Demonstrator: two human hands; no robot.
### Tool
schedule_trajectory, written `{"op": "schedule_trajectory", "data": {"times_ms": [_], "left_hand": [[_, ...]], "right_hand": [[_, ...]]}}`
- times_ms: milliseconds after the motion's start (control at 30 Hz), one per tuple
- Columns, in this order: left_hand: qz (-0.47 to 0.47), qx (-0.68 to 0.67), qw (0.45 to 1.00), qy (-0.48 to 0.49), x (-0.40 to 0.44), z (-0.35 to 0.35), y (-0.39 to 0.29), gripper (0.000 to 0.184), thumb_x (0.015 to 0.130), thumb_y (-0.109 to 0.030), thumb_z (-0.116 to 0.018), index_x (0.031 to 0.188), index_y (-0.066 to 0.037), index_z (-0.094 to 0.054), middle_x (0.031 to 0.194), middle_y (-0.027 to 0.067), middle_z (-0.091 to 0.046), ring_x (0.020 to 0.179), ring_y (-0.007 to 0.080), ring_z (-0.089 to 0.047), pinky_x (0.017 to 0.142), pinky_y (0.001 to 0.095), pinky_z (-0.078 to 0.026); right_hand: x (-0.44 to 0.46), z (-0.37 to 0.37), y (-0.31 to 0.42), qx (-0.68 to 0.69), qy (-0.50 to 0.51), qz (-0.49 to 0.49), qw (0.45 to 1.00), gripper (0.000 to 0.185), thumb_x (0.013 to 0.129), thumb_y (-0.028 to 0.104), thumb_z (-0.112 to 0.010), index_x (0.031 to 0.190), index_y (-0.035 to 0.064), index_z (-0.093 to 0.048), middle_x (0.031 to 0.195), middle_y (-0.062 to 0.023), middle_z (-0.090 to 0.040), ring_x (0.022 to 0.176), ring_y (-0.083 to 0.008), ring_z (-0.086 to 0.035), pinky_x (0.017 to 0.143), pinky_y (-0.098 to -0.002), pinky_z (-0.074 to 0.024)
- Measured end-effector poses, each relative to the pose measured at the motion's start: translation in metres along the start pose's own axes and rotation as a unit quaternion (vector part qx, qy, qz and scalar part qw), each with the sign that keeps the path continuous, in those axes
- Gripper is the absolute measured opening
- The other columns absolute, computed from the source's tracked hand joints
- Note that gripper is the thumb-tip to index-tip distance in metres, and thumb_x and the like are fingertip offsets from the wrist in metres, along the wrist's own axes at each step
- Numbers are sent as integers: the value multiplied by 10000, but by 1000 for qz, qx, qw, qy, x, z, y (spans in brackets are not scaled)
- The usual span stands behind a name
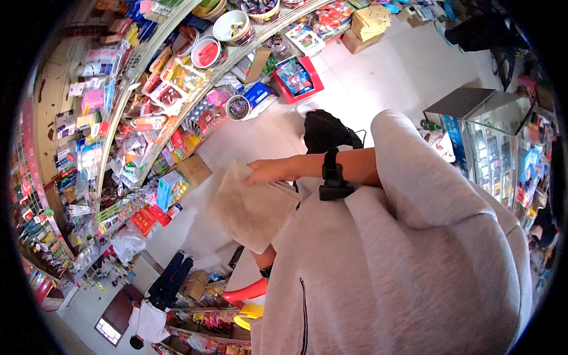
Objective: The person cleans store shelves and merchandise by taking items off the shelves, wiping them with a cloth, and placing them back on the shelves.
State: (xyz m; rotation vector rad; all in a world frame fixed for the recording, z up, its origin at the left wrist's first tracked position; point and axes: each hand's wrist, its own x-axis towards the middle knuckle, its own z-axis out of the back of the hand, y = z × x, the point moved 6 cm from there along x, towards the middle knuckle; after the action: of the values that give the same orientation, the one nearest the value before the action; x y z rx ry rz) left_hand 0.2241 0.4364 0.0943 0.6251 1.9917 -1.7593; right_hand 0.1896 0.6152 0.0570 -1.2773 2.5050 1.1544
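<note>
A beige, fuzzy-looking cloth [251,207] hangs in front of my body, over the pale floor. My right hand [269,171] is closed on its upper edge, fingers bent against the fabric. A black band with a small box [334,177] sits on that wrist. Of my left arm, only the wrist and lower forearm [264,259] show below the cloth, with a dark band around the wrist. The fingers of my left hand are hidden behind the cloth, so their state does not show. My grey sweatshirt [378,254] fills the lower right.
Shelves [133,89] packed with packaged goods curve along the left and top. A red tray [313,80] of packets and a brown carton [358,40] stand on the floor. A glass display case [491,112] is at right. Another person [155,313] in a white shirt stands at lower left.
</note>
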Motion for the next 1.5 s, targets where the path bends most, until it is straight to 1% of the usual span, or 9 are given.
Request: {"op": "schedule_trajectory", "data": {"times_ms": [367, 600, 667, 800, 1133, 1200, 1333, 1433, 1500], "left_hand": [[48, -225, 972, 58, 12, -128, 5, 463, 955, -316, -550, 1317, -34, -487, 1282, 152, -569, 1171, 301, -538, 985, 423, -429], [148, -76, 985, 42, 17, -243, 35, 414, 904, -197, -579, 1254, 16, -529, 1169, 151, -627, 1059, 260, -615, 927, 404, -493], [168, -94, 979, 65, 12, -275, 38, 387, 903, -188, -577, 1231, 15, -548, 1136, 146, -644, 1028, 267, -630, 914, 407, -502], [227, -120, 958, 130, 13, -346, 54, 320, 917, -168, -561, 1183, 9, -580, 1082, 142, -668, 959, 272, -663, 869, 413, -529], [128, 277, 941, 148, 58, -452, 75, 480, 920, -246, -626, 1314, -12, -485, 1212, 114, -584, 1140, 201, -545, 934, 315, -451], [-101, 449, 876, 142, 78, -455, 65, 309, 929, -237, -617, 1129, -2, -624, 931, 52, -672, 817, 114, -619, 773, 264, -493], [-115, 648, 743, 125, 126, -427, 53, 433, 943, -264, -603, 599, 0, -604, 502, 25, -530, 461, 117, -480, 535, 323, -492], [-58, 533, 842, 69, 171, -406, 52, 432, 930, -242, -609, 573, -4, -563, 500, 39, -533, 419, 110, -440, 455, 292, -458], [-71, 569, 815, 89, 207, -396, 48, 197, 919, -179, -609, 823, -7, -625, 592, 67, -619, 402, 123, -489, 414, 286, -454]], "right_hand": [[-88, 81, 23, -74, -124, 129, 981, 412, 972, 272, -548, 1307, 32, -529, 1174, -61, -622, 1051, -137, -583, 908, -310, -482], [-212, 174, 62, -102, -152, 202, 962, 475, 956, 247, -578, 1361, 21, -470, 1215, -86, -600, 1079, -147, -579, 932, -314, -477], [-243, 208, 41, 210, -7, 224, 952, 544, 946, 231, -589, 1405, 9, -401, 1303, -104, -554, 1147, -177, -563, 973, -336, -463], [-301, 246, 6, 430, -80, 118, 891, 443, 893, 219, -641, 1279, 30, -535, 1144, -109, -650, 990, -226, -655, 870, -366, -539], [-329, 304, 2, 484, -88, 135, 860, 358, 893, 254, -609, 1166, 23, -589, 1035, -97, -676, 897, -217, -677, 820, -378, -558], [-329, 322, -5, 483, -104, 167, 853, 399, 894, 252, -600, 1214, 17, -555, 1117, -118, -647, 998, -247, -649, 896, -394, -523], [-329, 351, -5, 459, -173, 168, 855, 400, 899, 229, -599, 1235, 19, -539, 1137, -121, -632, 1043, -267, -628, 936, -403, -500], [-330, 366, -3, 486, -217, 183, 827, 421, 897, 231, -603, 1256, 24, -527, 1143, -125, -630, 1061, -267, -619, 940, -404, -494], [-324, 376, 2, 494, -244, 172, 816, 446, 895, 237, -606, 1278, 28, -512, 1148, -123, -628, 1058, -267, -619, 926, -401, -498]]}}
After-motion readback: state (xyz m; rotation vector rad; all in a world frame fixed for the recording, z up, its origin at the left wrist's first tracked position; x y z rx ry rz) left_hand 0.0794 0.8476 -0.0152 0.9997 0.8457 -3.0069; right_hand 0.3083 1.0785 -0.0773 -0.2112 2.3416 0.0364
